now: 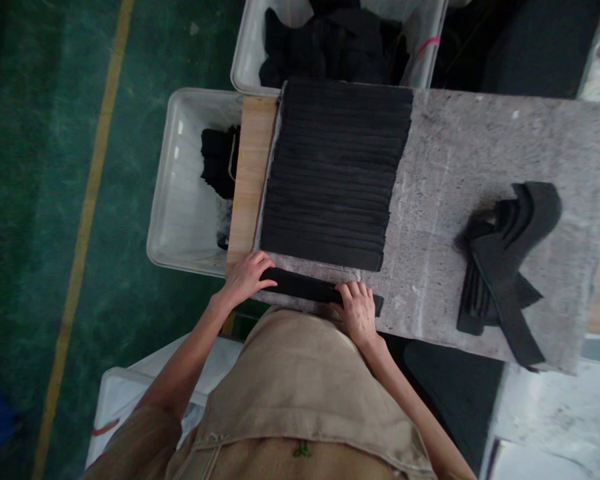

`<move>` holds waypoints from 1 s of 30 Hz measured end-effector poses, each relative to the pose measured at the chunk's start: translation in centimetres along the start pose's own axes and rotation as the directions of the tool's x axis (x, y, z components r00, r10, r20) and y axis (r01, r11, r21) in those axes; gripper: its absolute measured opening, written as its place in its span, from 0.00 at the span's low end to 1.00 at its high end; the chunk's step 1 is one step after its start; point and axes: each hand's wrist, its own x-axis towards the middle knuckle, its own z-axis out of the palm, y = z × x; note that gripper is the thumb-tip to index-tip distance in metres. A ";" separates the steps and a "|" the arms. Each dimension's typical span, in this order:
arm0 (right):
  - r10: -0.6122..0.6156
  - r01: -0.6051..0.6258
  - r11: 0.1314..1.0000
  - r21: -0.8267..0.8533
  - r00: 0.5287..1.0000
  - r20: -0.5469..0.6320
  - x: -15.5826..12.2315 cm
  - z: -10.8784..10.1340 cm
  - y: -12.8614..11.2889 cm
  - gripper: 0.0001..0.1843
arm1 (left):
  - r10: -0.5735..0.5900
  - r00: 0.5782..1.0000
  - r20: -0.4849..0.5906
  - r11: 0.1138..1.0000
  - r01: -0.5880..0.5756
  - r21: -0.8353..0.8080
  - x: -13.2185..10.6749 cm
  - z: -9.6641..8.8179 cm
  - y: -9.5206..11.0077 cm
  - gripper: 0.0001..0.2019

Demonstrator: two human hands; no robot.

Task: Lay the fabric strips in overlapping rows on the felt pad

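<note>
A narrow black strip of fabric or foam point(300, 285) lies along the near edge of the grey work surface. Its left end is pinched between the thumb and fingers of my left hand point(249, 276). Toward its right end, my right hand point(356, 308) grips it from above, with a short tip sticking out beyond the fingers. Just past the strip sits a block of many similar black strips point(337, 173), laid overlapping in rows. Off to the right, a loose pile of black strips point(505, 267) lies crossed and bent.
A pale wooden board point(253, 167) borders the grey table surface point(445, 153) on the left. White bins point(180, 220) holding black pieces stand beyond the left edge, and another white bin point(237, 60) is at the far side. A yellow line point(87, 207) crosses the green floor.
</note>
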 end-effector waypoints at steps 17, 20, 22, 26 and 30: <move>0.042 0.042 0.930 0.365 0.975 -0.219 -2.6 0.6 0.8 0.18 | 0.196 0.980 0.020 0.974 -0.197 0.112 -1.7 0.0 1.7 0.04; 0.093 0.028 0.900 0.435 0.962 -0.255 -2.6 0.9 1.1 0.20 | 0.218 0.976 0.029 0.969 -0.220 0.116 -1.6 -0.2 2.0 0.03; 0.119 0.009 0.893 0.451 0.959 -0.256 -2.5 0.9 1.3 0.19 | 0.243 0.970 0.015 0.963 -0.243 0.116 -1.7 -0.6 2.3 0.03; 0.119 -0.034 0.860 0.509 0.984 -0.135 -2.2 0.3 2.2 0.14 | 0.299 0.954 -0.028 0.946 -0.292 0.141 -2.5 -1.3 2.8 0.03; 0.014 -0.022 0.794 0.608 1.000 0.018 -2.0 -0.4 3.3 0.16 | 0.329 0.944 -0.034 0.931 -0.319 0.178 -3.2 -1.1 3.0 0.04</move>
